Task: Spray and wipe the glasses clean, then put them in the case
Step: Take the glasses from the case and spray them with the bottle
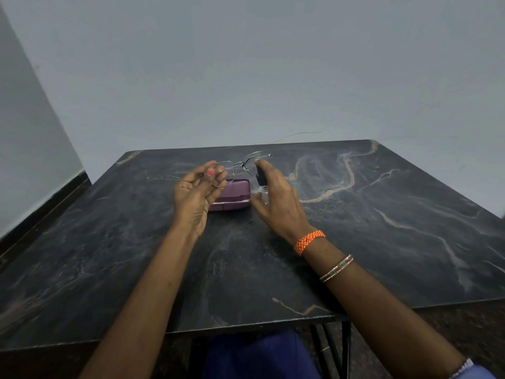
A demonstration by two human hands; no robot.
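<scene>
The closed purple hard-shell glasses case [232,195] lies on the dark marbled stone table [382,228], and serves as the landmark. Just above the case, the left hand [195,194] pinches the thin wire-rimmed glasses [237,166] between thumb and fingertips at one lens rim, the rest of the frame reaching past the fingers towards the far side of the case. Immediately right of the case, the right hand [278,199] curls around a small clear spray bottle with a black nozzle [261,181], forefinger on top, nozzle near the other lens. An orange braided wristband [309,241] circles the right wrist.
</scene>
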